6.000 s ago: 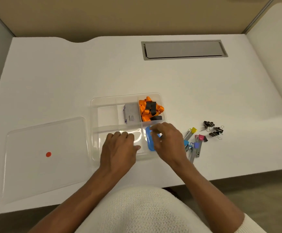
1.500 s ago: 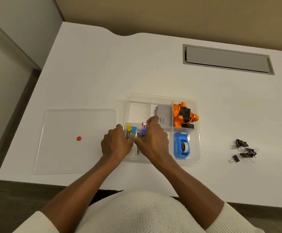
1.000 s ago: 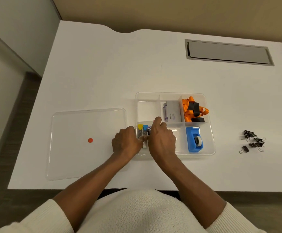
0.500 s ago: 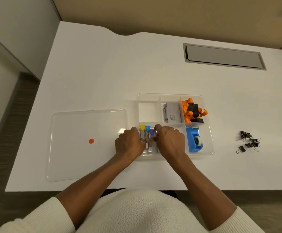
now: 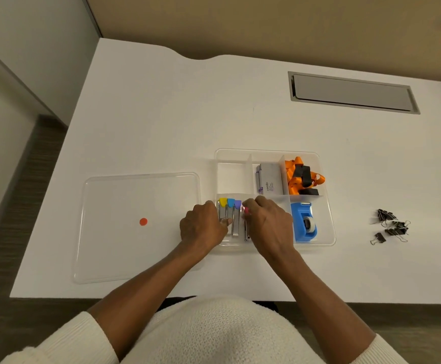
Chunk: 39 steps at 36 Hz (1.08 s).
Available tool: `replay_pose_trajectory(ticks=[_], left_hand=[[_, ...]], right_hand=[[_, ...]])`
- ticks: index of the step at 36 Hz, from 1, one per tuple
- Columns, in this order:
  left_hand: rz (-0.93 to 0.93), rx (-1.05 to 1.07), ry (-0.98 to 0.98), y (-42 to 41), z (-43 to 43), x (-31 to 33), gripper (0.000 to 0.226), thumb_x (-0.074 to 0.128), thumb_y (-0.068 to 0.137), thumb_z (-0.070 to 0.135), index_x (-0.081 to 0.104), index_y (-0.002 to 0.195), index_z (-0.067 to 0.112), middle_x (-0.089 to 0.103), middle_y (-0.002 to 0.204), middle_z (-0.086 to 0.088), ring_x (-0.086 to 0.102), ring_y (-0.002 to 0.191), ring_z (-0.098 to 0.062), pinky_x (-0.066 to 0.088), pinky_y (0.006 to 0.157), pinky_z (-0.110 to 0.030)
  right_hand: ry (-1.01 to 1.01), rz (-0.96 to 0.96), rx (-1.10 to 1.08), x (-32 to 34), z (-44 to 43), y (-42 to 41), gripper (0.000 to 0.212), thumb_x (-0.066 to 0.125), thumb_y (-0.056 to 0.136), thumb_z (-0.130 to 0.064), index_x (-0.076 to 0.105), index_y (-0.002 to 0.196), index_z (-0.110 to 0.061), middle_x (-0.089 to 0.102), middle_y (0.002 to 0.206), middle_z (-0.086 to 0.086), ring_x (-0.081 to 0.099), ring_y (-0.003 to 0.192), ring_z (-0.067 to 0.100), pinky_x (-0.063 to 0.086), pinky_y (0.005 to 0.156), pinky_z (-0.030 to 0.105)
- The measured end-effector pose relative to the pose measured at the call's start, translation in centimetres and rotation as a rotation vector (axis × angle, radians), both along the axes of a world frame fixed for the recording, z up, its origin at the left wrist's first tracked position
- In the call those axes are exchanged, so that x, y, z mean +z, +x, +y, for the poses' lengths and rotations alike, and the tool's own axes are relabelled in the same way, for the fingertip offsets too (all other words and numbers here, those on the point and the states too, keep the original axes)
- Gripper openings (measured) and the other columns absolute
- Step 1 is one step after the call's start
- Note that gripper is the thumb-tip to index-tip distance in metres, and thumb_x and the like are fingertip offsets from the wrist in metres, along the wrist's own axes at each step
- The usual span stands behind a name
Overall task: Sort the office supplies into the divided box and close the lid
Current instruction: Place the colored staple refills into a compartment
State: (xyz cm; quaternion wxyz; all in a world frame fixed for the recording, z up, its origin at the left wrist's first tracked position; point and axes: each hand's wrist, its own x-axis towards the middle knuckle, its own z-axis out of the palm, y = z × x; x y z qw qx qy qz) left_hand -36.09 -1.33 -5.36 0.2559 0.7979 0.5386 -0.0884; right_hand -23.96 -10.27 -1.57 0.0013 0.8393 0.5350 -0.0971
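While both hands work inside the clear plastic divided box [image 5: 266,153] on the white desk [image 5: 161,114], the left hand [image 5: 203,227] curls loosely beside the metal clips with yellow, blue and purple tips [image 5: 229,214] in the near-left compartment. The right hand [image 5: 268,223] pinches a pink-tipped clip [image 5: 246,212] just beside them. A blue tape dispenser [image 5: 304,221] fills the near-right compartment. The clear flat lid with a red dot [image 5: 135,227] lies left of the box; black binder clips [image 5: 391,227] sit well apart to its right.
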Motion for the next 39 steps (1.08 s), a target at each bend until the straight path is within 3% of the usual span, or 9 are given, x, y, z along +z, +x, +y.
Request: replay_pose_trajectory(ticks=[3, 5, 7, 10, 17, 24, 26, 34, 39], left_hand=[[0.013, -0.001, 0.015, 0.0, 0.0, 0.2, 0.044, 0.071, 0.089, 0.057, 0.061, 0.11, 0.019, 0.047, 0.074, 0.008, 0.047, 0.066, -0.013, 0.027, 0.048, -0.024], [0.033, -0.009, 0.016, 0.1, 0.0, 0.2, 0.046, 0.072, 0.088, 0.057, 0.062, 0.113, 0.019, 0.059, 0.083, 0.004, 0.051, 0.069, -0.014, 0.034, 0.052, -0.025], [0.054, -0.01, 0.014, 0.2, -0.1, 0.4, 0.047, 0.072, 0.088, 0.057, 0.063, 0.115, 0.02, 0.067, 0.092, 0.001, 0.054, 0.071, -0.014, 0.036, 0.053, -0.025], [0.084, -0.005, 0.03, 0.3, -0.2, 0.8, 0.046, 0.073, 0.087, 0.057, 0.063, 0.113, 0.02, 0.062, 0.086, 0.002, 0.053, 0.069, -0.015, 0.027, 0.047, -0.023], [0.121, -0.008, 0.078, 0.7, -0.8, 1.1, 0.054, 0.076, 0.085, 0.055, 0.057, 0.119, 0.018, 0.07, 0.105, -0.001, 0.07, 0.086, -0.02, 0.041, 0.061, -0.027], [0.167, -0.02, 0.096, 0.8, -0.9, 1.6, 0.049, 0.075, 0.087, 0.051, 0.059, 0.12, 0.018, 0.07, 0.103, -0.001, 0.058, 0.073, -0.015, 0.042, 0.06, -0.026], [0.175, -0.032, 0.107, 0.9, -1.0, 1.8, 0.048, 0.075, 0.087, 0.051, 0.059, 0.117, 0.018, 0.07, 0.103, -0.001, 0.064, 0.077, -0.017, 0.04, 0.059, -0.027], [0.175, -0.037, 0.128, 1.0, -1.2, 2.7, 0.045, 0.068, 0.09, 0.056, 0.058, 0.108, 0.016, 0.071, 0.102, -0.004, 0.071, 0.088, -0.027, 0.04, 0.061, -0.03], [0.238, -0.061, 0.165, 1.5, -1.6, 3.6, 0.057, 0.067, 0.089, 0.06, 0.056, 0.12, 0.013, 0.069, 0.109, -0.005, 0.07, 0.092, -0.025, 0.038, 0.061, -0.031]], right_hand=[[-0.06, -0.031, 0.101, 0.1, -1.2, 0.3, 0.047, 0.082, 0.083, -0.026, 0.067, 0.125, -0.014, 0.069, 0.118, 0.008, 0.063, 0.099, 0.025, 0.058, 0.069, 0.036], [-0.112, -0.071, 0.156, 0.2, -1.7, 0.1, 0.05, 0.086, 0.079, -0.026, 0.068, 0.124, -0.013, 0.069, 0.119, 0.008, 0.062, 0.103, 0.027, 0.058, 0.067, 0.036], [-0.135, -0.079, 0.171, 0.1, -1.7, -0.3, 0.054, 0.092, 0.071, -0.027, 0.07, 0.118, -0.013, 0.071, 0.111, 0.01, 0.063, 0.099, 0.028, 0.059, 0.062, 0.035], [-0.111, -0.091, 0.164, -0.2, -1.3, -0.4, 0.058, 0.096, 0.063, -0.03, 0.071, 0.113, -0.011, 0.071, 0.104, 0.01, 0.064, 0.093, 0.026, 0.058, 0.058, 0.033], [-0.066, -0.077, 0.144, 0.2, -0.8, 0.2, 0.064, 0.098, 0.058, -0.031, 0.07, 0.111, -0.009, 0.07, 0.103, 0.013, 0.065, 0.093, 0.028, 0.06, 0.061, 0.035], [-0.144, -0.082, 0.242, 0.0, -1.3, -0.3, 0.075, 0.086, 0.079, -0.028, 0.047, 0.141, -0.01, 0.053, 0.136, 0.018, 0.048, 0.127, 0.033, 0.054, 0.093, 0.041], [-0.145, -0.105, 0.24, -0.1, -1.0, -0.6, 0.078, 0.085, 0.08, -0.028, 0.043, 0.144, -0.009, 0.051, 0.137, 0.02, 0.046, 0.13, 0.035, 0.053, 0.097, 0.042], [-0.036, -0.079, 0.315, -0.9, -1.2, 0.4, 0.08, 0.094, 0.067, -0.028, 0.052, 0.134, -0.012, 0.062, 0.112, 0.017, 0.059, 0.104, 0.028, 0.059, 0.073, 0.035], [0.075, 0.007, 0.302, -1.0, -1.9, 1.3, 0.076, 0.09, 0.074, -0.023, 0.05, 0.138, -0.012, 0.062, 0.12, 0.015, 0.058, 0.105, 0.027, 0.059, 0.071, 0.034]])
